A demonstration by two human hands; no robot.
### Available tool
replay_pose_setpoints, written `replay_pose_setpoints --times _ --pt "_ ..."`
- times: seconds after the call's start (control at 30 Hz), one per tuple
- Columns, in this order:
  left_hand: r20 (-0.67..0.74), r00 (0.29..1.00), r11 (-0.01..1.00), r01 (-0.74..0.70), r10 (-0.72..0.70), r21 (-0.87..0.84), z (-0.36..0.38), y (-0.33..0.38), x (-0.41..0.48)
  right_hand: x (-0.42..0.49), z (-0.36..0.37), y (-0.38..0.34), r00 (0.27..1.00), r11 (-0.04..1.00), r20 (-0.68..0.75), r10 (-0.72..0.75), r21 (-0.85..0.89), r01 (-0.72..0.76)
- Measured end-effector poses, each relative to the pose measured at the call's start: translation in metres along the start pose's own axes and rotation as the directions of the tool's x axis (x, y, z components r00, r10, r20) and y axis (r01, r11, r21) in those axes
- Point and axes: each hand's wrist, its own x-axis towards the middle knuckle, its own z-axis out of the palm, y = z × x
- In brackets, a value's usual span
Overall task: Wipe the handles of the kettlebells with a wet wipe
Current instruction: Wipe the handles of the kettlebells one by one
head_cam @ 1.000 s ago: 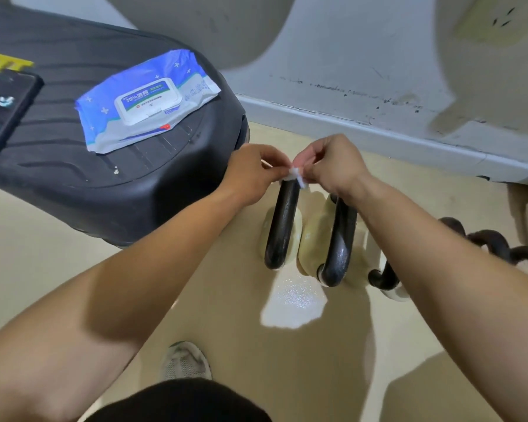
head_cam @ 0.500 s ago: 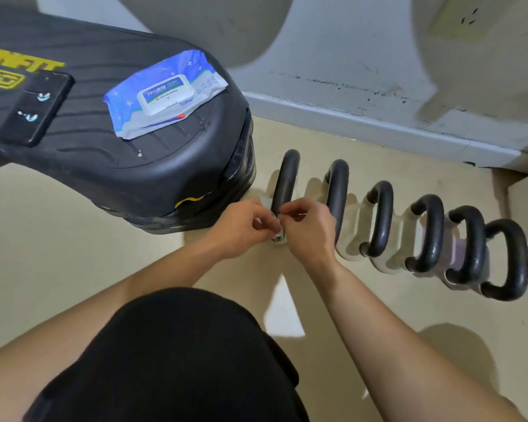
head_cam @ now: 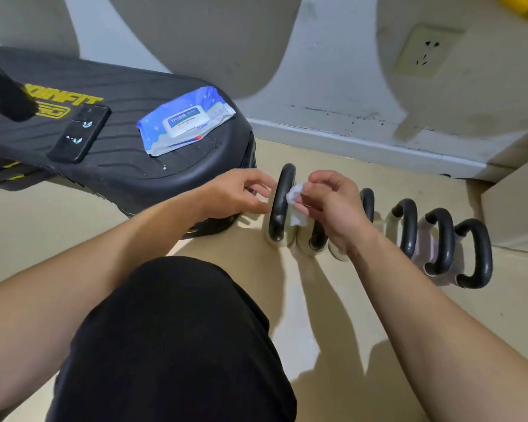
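Crumpled white wipe (head_cam: 294, 193), pinched in the right hand (head_cam: 333, 205), presses the leftmost smooth, black, looped kettlebell handle (head_cam: 282, 190) on the floor (head_cam: 348, 300), while the left hand (head_cam: 235, 194), fingers curled, sits just beside it, grip unclear.

Second handle (head_cam: 317, 238) behind right hand (head_cam: 336, 205)
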Motion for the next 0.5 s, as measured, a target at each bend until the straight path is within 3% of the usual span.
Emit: replay_pose_setpoints --times 0.13,0.27,0.37,0.43,0.5 --pt "0.043 0.991 0.978 -0.129 0.123 0.164 0.017 0.035 0.006 0.0 -0.006 -0.045 0.991 0.988 0.13 -0.036 0.153 0.015" --pt "-0.031 0.995 0.995 -0.097 0.097 0.002 0.037 0.038 0.018 0.007 -0.03 -0.053 0.998 0.98 0.052 -0.026 0.196 0.016" --pt "-0.106 0.994 0.992 -0.034 0.022 -0.12 0.046 0.034 0.027 0.017 -0.054 -0.038 0.998 0.998 -0.056 -0.012 0.061 0.016" --pt "-0.126 0.992 0.977 -0.02 -0.007 -0.215 0.052 0.03 0.034 0.024 -0.07 -0.024 0.994 0.993 -0.109 -0.027 -0.12 0.013" --pt "-0.191 0.982 0.991 -0.044 0.019 -0.13 0.057 0.024 0.048 0.029 -0.082 -0.012 0.989 0.934 -0.13 -0.071 -0.357 0.02"
